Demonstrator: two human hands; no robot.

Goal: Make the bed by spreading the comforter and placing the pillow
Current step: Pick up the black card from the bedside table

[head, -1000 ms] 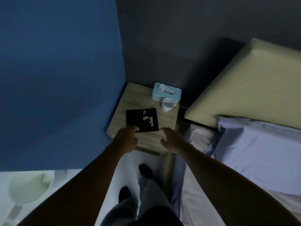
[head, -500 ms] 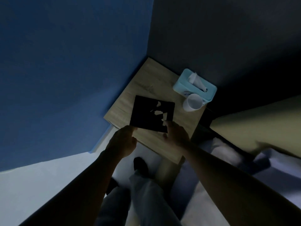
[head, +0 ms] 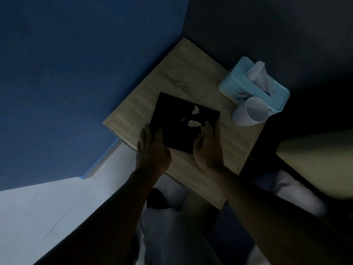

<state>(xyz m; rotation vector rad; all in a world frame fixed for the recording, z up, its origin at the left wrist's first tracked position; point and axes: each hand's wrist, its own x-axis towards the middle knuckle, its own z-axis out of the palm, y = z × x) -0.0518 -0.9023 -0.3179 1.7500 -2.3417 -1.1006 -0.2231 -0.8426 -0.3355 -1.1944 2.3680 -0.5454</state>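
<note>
A flat black square object (head: 181,123) with a few pale patches lies on the wooden nightstand (head: 193,81). My left hand (head: 150,152) grips its near left edge and my right hand (head: 207,148) holds its near right edge. Only a corner of the bed shows at the right: the beige headboard (head: 317,165) and a strip of pale bedding (head: 298,192) below it. The pillow and comforter are mostly out of view.
A light blue tissue box (head: 254,87) and a white cup (head: 252,111) stand at the nightstand's far right corner. A blue wall (head: 76,73) is to the left, a dark wall behind. My legs and the pale floor (head: 47,217) are below.
The view swung left and down toward the nightstand, so the bed and pillow slid out of frame. Both hands moved forward from the nightstand's edge and closed on the black object's sides.
</note>
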